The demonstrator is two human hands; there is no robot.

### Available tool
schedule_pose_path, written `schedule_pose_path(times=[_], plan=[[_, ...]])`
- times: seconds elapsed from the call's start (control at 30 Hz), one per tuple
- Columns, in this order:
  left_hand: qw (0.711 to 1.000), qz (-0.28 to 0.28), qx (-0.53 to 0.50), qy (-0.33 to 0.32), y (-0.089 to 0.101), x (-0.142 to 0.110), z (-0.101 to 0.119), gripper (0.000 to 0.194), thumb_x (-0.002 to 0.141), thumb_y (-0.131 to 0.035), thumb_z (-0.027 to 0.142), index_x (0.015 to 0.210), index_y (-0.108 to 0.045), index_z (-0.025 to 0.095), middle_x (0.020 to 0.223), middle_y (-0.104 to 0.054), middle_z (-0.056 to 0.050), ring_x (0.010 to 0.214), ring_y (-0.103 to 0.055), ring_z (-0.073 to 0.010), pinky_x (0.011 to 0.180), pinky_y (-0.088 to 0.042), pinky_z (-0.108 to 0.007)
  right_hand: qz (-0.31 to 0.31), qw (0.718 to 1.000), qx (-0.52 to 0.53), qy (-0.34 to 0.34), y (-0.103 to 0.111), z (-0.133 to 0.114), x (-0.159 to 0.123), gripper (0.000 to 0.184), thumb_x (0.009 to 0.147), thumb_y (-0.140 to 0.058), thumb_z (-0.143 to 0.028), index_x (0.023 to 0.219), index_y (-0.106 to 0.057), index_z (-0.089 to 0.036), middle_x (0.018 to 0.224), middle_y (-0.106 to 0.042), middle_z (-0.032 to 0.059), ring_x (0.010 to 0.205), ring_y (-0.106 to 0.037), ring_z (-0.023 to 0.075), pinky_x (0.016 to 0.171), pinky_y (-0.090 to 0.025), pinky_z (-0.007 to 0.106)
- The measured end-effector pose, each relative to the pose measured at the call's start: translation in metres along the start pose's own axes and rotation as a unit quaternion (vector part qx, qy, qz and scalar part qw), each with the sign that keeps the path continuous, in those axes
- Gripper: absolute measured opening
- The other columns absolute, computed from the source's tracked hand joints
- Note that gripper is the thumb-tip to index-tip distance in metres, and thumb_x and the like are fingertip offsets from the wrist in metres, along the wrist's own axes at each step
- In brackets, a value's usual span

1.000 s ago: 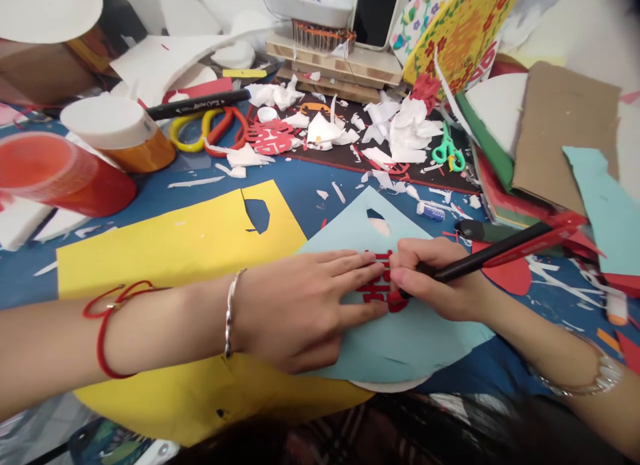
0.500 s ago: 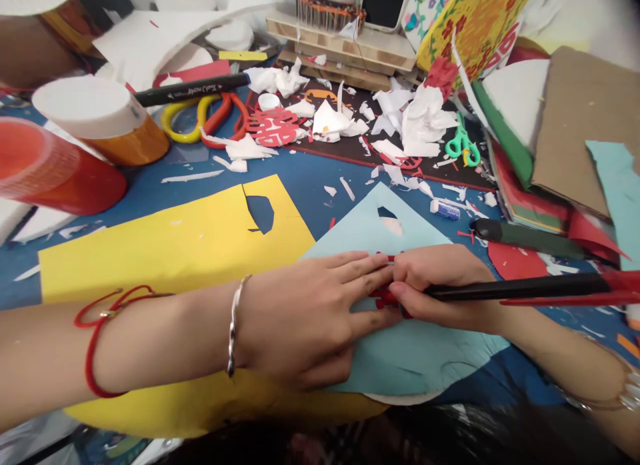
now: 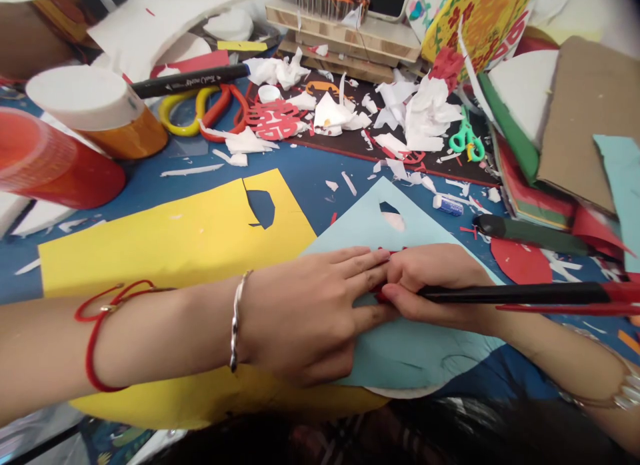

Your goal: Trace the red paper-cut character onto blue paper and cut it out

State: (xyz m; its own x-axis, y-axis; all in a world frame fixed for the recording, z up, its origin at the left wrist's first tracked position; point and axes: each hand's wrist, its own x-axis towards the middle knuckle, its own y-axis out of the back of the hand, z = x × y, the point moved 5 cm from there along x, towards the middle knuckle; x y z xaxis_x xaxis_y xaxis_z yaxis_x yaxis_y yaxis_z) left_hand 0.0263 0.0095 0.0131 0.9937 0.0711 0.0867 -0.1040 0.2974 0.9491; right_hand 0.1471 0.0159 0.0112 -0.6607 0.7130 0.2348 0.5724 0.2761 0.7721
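My left hand (image 3: 305, 312) lies flat with fingers stretched out, its fingertips pressing a small red paper cutout (image 3: 381, 252) onto a light blue sheet (image 3: 395, 348). Most of the cutout is hidden under both hands. Closed around a black pen with a red end (image 3: 530, 293), my right hand (image 3: 435, 282) rests against the left fingertips. The pen's tip is hidden in that hand. Near the blue sheet's top corner is a cut hole. Beneath my left forearm a yellow sheet (image 3: 165, 238) with another cut hole spreads out.
Red (image 3: 60, 165) and orange (image 3: 100, 118) paint jars stand at the left. Behind lie large scissors (image 3: 223, 115), a black marker (image 3: 190, 80) and crumpled paper (image 3: 430, 115). Rightward are small green scissors (image 3: 467, 138), a dark green cutter (image 3: 530, 233) and stacked cardboard (image 3: 583, 118).
My right hand with the pen has shifted slightly left, covering more of the red cutout. My left hand stays pressed flat. The view has moved a little.
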Motion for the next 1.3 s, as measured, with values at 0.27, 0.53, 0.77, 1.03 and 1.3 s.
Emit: schedule_pose_path(times=[0.27, 0.53, 0.77, 1.03, 1.3], plan=[[1.000, 0.005, -0.001, 0.000, 0.0008, -0.0005, -0.0003, 0.053, 0.079, -0.048, 0.028, 0.127, -0.049, 0.006, 0.130, -0.048, -0.022, 0.127, -0.037, -0.0353, 0.110, -0.025, -0.047, -0.008, 0.999, 0.038, -0.037, 0.0022, 0.0013, -0.0004, 0.033, 0.082, -0.048, -0.017, 0.052, -0.034, -0.021, 0.049, -0.048, -0.0032, 0.046, -0.044, 0.0092, 0.043, -0.032, 0.025], [1.000, 0.005, 0.003, 0.001, 0.0016, -0.0008, 0.0007, 0.055, 0.077, -0.051, 0.027, 0.128, -0.048, 0.006, 0.126, -0.052, -0.021, 0.125, -0.041, -0.0350, 0.109, -0.027, -0.047, -0.002, 0.998, 0.047, -0.043, 0.0034, 0.0002, 0.0013, 0.034, 0.081, -0.045, -0.015, 0.050, -0.033, -0.020, 0.049, -0.048, -0.0028, 0.046, -0.045, 0.0086, 0.043, -0.033, 0.023], [1.000, 0.004, -0.001, 0.000, 0.0018, -0.0003, 0.0002, 0.053, 0.078, -0.051, 0.027, 0.126, -0.049, 0.006, 0.126, -0.052, -0.021, 0.124, -0.041, -0.0345, 0.110, -0.026, -0.047, -0.002, 0.999, 0.023, -0.032, 0.0023, -0.0004, 0.0013, 0.033, 0.081, -0.047, -0.016, 0.051, -0.031, -0.021, 0.047, -0.045, -0.0038, 0.045, -0.043, 0.0092, 0.042, -0.031, 0.024], [1.000, 0.001, 0.013, -0.007, 0.0013, -0.0008, -0.0007, 0.053, 0.077, -0.049, 0.028, 0.127, -0.050, 0.008, 0.125, -0.052, -0.021, 0.125, -0.040, -0.0343, 0.110, -0.025, -0.044, -0.002, 0.999, 0.023, -0.025, 0.0027, 0.0005, 0.0002, 0.034, 0.080, -0.048, -0.015, 0.052, -0.031, -0.020, 0.047, -0.046, -0.0043, 0.044, -0.042, 0.0084, 0.043, -0.030, 0.024], [1.000, 0.001, 0.013, -0.012, 0.0014, 0.0008, -0.0008, 0.052, 0.077, -0.050, 0.028, 0.126, -0.051, 0.010, 0.127, -0.050, -0.023, 0.128, -0.036, -0.0365, 0.109, -0.026, -0.046, -0.019, 0.999, 0.043, -0.008, 0.0005, 0.0017, -0.0024, 0.037, 0.081, -0.051, -0.014, 0.051, -0.030, -0.019, 0.047, -0.046, -0.0042, 0.047, -0.044, 0.0086, 0.046, -0.033, 0.024]])
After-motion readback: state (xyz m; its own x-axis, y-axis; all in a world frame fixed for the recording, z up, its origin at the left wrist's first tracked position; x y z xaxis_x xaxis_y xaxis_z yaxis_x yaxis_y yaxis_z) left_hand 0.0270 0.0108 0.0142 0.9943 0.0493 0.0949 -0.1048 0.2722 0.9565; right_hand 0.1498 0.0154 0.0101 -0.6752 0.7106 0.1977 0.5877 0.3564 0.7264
